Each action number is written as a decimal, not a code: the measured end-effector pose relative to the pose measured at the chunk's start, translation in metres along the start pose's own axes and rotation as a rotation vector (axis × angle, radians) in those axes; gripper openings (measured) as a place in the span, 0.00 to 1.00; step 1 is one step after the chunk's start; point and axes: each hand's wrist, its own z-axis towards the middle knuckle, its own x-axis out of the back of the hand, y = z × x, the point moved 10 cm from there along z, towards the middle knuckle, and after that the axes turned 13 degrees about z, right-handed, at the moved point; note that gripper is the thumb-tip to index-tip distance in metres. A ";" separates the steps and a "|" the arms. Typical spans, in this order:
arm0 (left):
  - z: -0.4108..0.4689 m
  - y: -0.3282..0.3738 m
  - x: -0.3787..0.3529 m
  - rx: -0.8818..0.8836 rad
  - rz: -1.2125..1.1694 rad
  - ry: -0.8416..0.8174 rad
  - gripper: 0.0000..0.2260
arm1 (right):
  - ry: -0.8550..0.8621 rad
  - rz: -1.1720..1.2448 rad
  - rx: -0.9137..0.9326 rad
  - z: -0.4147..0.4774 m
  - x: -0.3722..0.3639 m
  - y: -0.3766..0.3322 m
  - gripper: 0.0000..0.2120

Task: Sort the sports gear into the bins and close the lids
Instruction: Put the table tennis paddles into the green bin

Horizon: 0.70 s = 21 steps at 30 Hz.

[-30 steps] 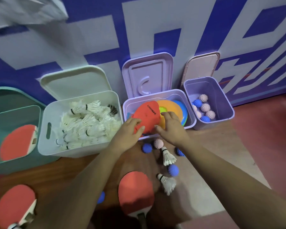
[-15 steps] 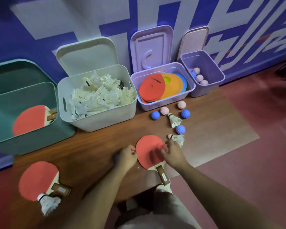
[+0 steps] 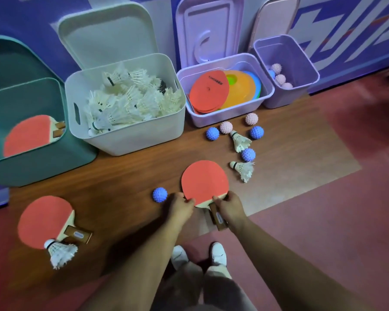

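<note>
Head view: the red-rubber wooden table-tennis paddle (image 3: 204, 181) lies on the brown floor (image 3: 121, 176), my left hand (image 3: 180, 206) and right hand (image 3: 231, 207) each pinching its lower edge. I should lift it flat, then carry it left into the teal plastic bin (image 3: 43, 169).

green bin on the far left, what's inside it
A red paddle lies flat in the green bin. Two wooden handles show at its right, so a second paddle may lie beneath; anything under the blade is covered.
</note>
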 end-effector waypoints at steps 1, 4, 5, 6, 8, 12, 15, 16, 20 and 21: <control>-0.008 0.007 0.004 -0.013 -0.063 0.031 0.04 | -0.029 0.052 -0.016 0.000 -0.002 -0.002 0.04; -0.023 0.016 0.019 -0.004 -0.229 0.088 0.04 | -0.137 0.127 -0.026 -0.005 -0.009 -0.017 0.07; -0.028 0.019 0.028 0.001 -0.308 0.110 0.04 | -0.174 0.135 -0.030 -0.009 -0.013 -0.024 0.08; -0.034 0.025 0.036 0.002 -0.376 0.120 0.04 | -0.202 0.142 -0.040 -0.012 -0.017 -0.029 0.09; -0.049 0.036 0.059 -0.013 -0.499 0.161 0.06 | -0.279 0.140 -0.045 -0.024 -0.033 -0.047 0.09; -0.087 0.054 0.118 -0.115 -0.641 0.276 0.10 | -0.420 0.089 0.009 -0.048 -0.079 -0.080 0.12; -0.114 0.031 0.162 -0.147 -0.678 0.344 0.20 | -0.568 0.002 0.030 -0.074 -0.126 -0.087 0.10; -0.125 0.016 0.178 -0.146 -0.710 0.379 0.20 | -0.609 -0.039 0.036 -0.084 -0.143 -0.087 0.09; -0.152 -0.044 0.226 -0.131 -0.778 0.467 0.18 | -0.663 -0.083 0.024 -0.112 -0.202 -0.082 0.06; -0.157 -0.060 0.239 -0.125 -0.778 0.492 0.16 | -0.691 -0.113 0.028 -0.120 -0.221 -0.077 0.05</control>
